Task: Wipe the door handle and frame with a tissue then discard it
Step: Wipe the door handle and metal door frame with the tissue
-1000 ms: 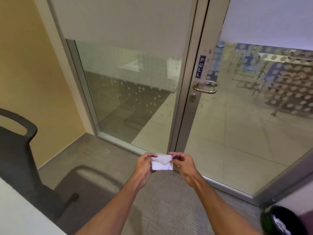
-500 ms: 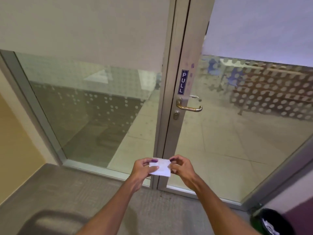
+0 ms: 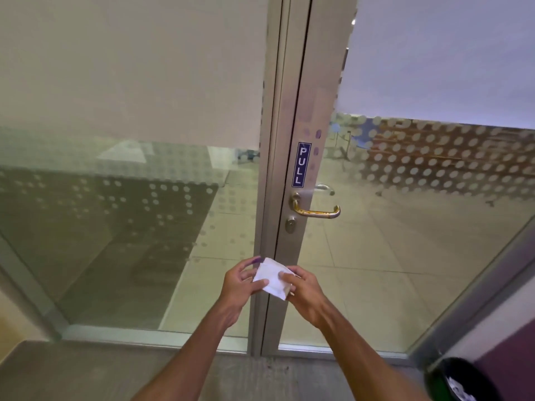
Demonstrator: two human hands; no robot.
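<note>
A folded white tissue [image 3: 272,279] is held between both hands in front of the door's lower part. My left hand [image 3: 240,285] grips its left edge and my right hand [image 3: 304,290] grips its right side, thumb on top. Above them, the brass-coloured lever door handle [image 3: 315,211] sticks out to the right from the grey metal door frame [image 3: 307,111], with a round keyhole [image 3: 290,224] below it and a blue PULL sign [image 3: 301,164] above. The hands are well below the handle and do not touch it.
A fixed glass panel [image 3: 130,212] with frosted dots fills the left; the glass door [image 3: 419,227] is on the right. A dark round bin [image 3: 454,380] with white paper inside stands at the bottom right corner. Grey carpet [image 3: 86,371] lies underfoot.
The view has come closer to the door and the handle now sits near the middle. The hands still hold the tissue, now turned and more folded between the fingers.
</note>
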